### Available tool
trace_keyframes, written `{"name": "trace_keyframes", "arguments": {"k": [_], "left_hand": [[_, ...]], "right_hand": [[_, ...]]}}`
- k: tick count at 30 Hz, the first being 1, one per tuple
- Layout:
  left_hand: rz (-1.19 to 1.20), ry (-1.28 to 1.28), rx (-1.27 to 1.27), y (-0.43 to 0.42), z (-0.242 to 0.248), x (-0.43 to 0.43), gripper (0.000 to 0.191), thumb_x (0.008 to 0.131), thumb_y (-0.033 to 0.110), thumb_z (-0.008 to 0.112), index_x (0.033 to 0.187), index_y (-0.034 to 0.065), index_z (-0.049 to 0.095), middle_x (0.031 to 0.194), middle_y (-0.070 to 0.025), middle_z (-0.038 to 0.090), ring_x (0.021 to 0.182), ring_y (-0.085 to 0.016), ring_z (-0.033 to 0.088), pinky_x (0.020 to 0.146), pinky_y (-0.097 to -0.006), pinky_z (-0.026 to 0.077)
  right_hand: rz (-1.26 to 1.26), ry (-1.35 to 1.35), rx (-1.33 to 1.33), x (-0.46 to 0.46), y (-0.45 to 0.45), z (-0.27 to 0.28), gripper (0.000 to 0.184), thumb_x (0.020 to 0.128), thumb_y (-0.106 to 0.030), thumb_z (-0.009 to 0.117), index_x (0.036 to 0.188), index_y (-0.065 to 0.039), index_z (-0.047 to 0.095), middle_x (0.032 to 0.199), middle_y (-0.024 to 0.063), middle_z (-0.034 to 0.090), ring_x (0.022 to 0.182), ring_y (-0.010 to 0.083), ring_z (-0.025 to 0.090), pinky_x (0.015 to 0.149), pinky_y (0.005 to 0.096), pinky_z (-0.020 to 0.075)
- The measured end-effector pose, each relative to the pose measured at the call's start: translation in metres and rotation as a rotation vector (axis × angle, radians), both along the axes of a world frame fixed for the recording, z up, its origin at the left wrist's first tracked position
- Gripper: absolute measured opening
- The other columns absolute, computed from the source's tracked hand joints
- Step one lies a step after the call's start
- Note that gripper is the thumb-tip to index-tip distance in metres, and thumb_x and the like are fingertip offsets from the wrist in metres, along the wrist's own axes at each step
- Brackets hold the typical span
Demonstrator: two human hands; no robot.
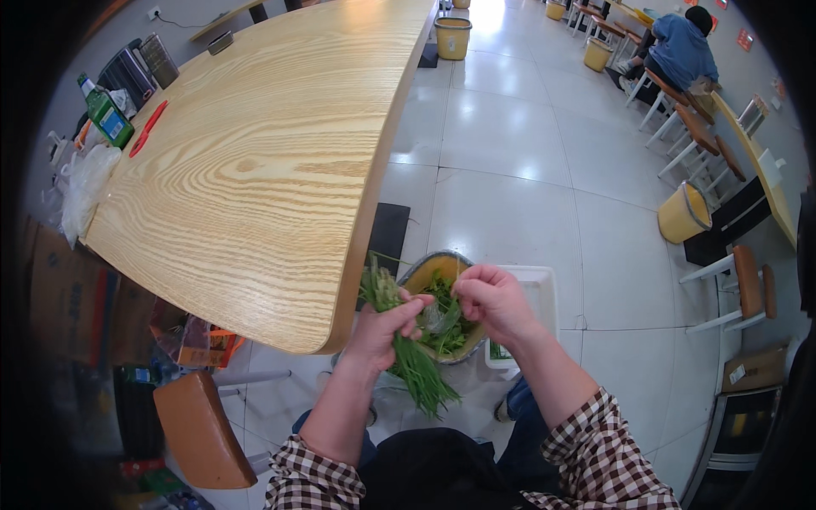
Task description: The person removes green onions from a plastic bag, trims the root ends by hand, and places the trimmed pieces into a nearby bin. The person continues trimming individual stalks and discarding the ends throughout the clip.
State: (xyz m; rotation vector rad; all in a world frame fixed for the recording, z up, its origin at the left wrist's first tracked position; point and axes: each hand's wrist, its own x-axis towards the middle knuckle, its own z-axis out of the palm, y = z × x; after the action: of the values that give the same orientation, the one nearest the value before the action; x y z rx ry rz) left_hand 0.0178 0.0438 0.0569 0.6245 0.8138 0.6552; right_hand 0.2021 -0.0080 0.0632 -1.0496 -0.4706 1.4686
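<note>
My left hand point(386, 328) is closed around a bunch of thin green stalks that look like garlic chives point(424, 379). Their pale ends point up toward the table edge, and the green leaf ends hang toward me. My right hand point(494, 299) has its fingertips pinched on a thin pale stalk point(458, 275), apart from the bunch. Below both hands stands a yellow waste bin point(417, 278), holding green leaf scraps point(449, 335) and a piece of clear plastic. To its right, partly behind my right forearm, a white plastic tray point(545, 287) has some cut-looking greens near its close end.
A wood-grain table point(255, 210) rises at the left, bearing red scissors point(148, 131), a green bottle point(105, 111) and plastic bags point(89, 185). A brown-seated stool point(201, 430) stands at lower left. Far right, a seated person point(682, 51) is near stools and another yellow bin point(682, 213).
</note>
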Motion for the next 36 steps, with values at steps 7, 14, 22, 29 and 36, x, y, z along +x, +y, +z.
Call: {"name": "trace_keyframes", "arguments": {"k": [7,14,22,29,36], "left_hand": [[-0.038,0.082,0.065,-0.011,0.002,0.014,0.018,0.075,0.003,0.069,0.079,0.0085,0.053,0.07,-0.0009,0.056,0.05,-0.007,0.045,0.047,-0.0224,0.037],[-0.081,0.16,0.127,-0.01,0.002,0.011,0.018,0.073,0.001,0.069,0.077,0.0079,0.053,0.065,0.0003,0.052,0.051,-0.008,0.046,0.046,-0.0216,0.037],[-0.119,0.19,0.213,-0.006,0.002,0.002,0.019,0.071,-0.002,0.069,0.076,0.0067,0.053,0.066,-0.0015,0.054,0.051,-0.008,0.048,0.046,-0.0225,0.039],[-0.05,0.265,0.26,-0.006,-0.002,0.0,0.019,0.071,-0.002,0.069,0.076,0.0061,0.052,0.068,-0.0037,0.058,0.051,-0.008,0.05,0.047,-0.0216,0.04],[-0.088,0.285,0.263,-0.007,-0.004,0.001,0.019,0.071,-0.001,0.07,0.078,0.0053,0.053,0.072,-0.0042,0.059,0.053,-0.008,0.051,0.048,-0.0211,0.04]], "right_hand": [[0.007,-0.052,-0.017,-0.015,-0.004,-0.003,0.012,0.079,-0.013,0.066,0.087,-0.005,0.062,0.07,-0.0028,0.058,0.058,0.0036,0.046,0.051,0.0188,0.035],[0.187,-0.165,-0.046,-0.008,-0.003,0.0,0.016,0.079,-0.012,0.067,0.088,0.001,0.065,0.067,-0.0015,0.056,0.056,0.005,0.046,0.049,0.0193,0.0352],[-0.011,-0.199,-0.094,0.009,0.008,-0.005,0.016,0.078,-0.014,0.068,0.084,0.0,0.065,0.064,-0.0019,0.054,0.053,0.0049,0.042,0.046,0.0208,0.0334],[0.04,-0.388,-0.079,0.009,0.008,-0.003,0.02,0.077,-0.018,0.07,0.082,0.001,0.065,0.067,-0.0005,0.057,0.056,0.0046,0.047,0.049,0.02,0.0368],[0.076,-0.444,-0.011,-0.007,0.008,-0.014,0.017,0.078,-0.015,0.069,0.082,0.001,0.066,0.068,0.0006,0.059,0.058,0.005,0.05,0.052,0.0202,0.0391]]}}
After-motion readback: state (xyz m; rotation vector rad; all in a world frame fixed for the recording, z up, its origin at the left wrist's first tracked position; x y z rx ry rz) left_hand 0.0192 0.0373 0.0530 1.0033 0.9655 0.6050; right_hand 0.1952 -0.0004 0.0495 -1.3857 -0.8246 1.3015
